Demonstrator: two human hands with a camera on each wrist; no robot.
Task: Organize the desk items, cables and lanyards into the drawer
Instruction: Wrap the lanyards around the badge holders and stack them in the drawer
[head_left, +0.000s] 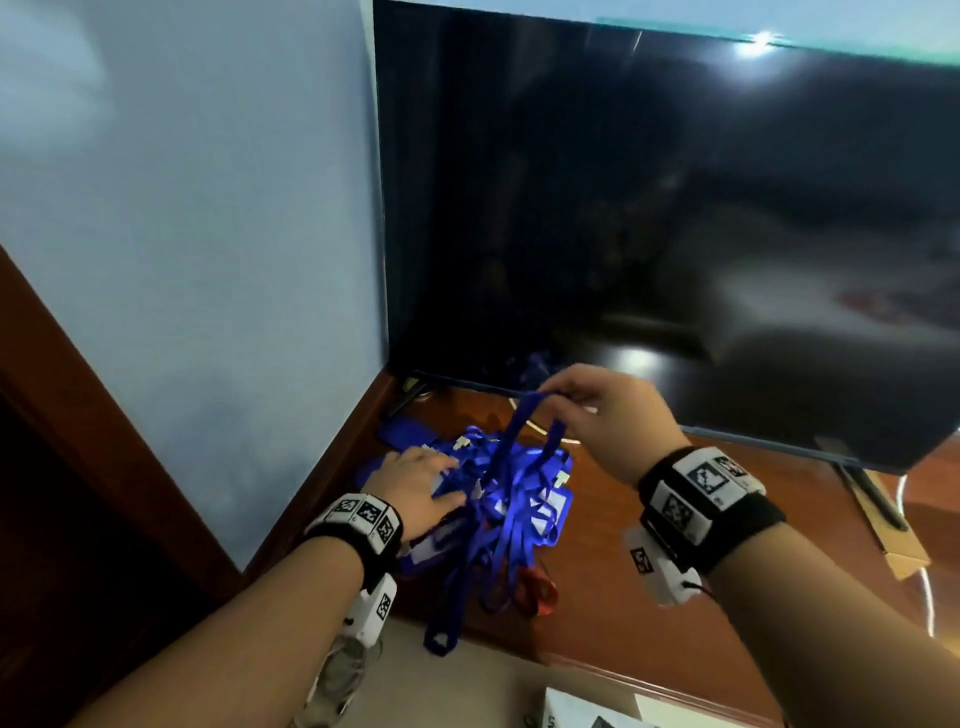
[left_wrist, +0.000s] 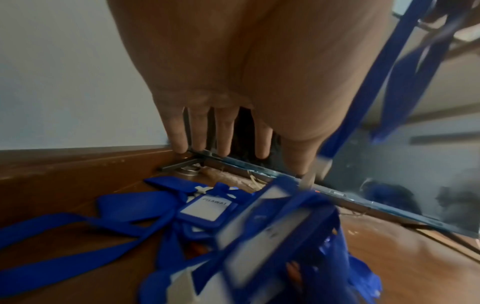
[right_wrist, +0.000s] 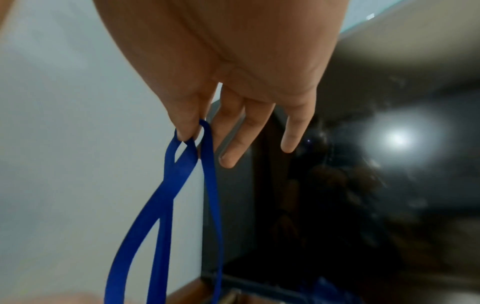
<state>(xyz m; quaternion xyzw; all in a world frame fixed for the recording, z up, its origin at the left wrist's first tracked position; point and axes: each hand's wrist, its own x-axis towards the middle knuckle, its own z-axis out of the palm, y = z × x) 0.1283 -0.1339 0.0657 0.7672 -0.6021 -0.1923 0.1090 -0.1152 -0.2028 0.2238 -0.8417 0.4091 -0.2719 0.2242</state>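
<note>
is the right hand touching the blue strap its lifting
Touching. The right wrist view shows the right hand pinching the blue strap between thumb and forefinger, with the loop hanging below; the head view agrees.

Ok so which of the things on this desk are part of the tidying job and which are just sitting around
Part of the job:
- blue lanyards heaped on the desk, left hand flat on them
- blue strap pinched up by the right hand
- red lanyard under the heap
- badge holder

Just lying about:
- dark screen
- cardboard box, right
- wooden desk
</note>
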